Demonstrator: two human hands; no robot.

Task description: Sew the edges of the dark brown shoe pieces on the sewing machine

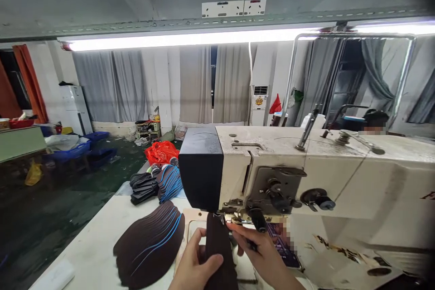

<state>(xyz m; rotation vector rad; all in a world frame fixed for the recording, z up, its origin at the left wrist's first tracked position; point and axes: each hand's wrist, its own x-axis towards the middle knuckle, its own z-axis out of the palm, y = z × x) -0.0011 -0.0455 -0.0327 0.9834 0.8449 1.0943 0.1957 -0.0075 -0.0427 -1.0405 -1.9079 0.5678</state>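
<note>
A long dark brown fabric piece [219, 253] lies under the needle end of a cream sewing machine [272, 149]. My left hand [195, 265] grips its left side, thumb on top and fingers curled beneath. At its right edge, close to the presser foot, is my right hand [260, 251], with the index finger stretched toward the fabric. A slim dark tool [251, 244] shows within the curled fingers of that hand; its kind is unclear. To the left, a fanned stack of dark brown cut pieces [149, 244] with blue lines rests on the white table [91, 235].
Behind the stack are a blue-edged bundle [170, 183], black pieces [144, 186] and a red plastic bag [161, 152]. A phone [285, 247] with a lit screen lies under the machine arm. At the far right, part of another person's head [375, 120] shows.
</note>
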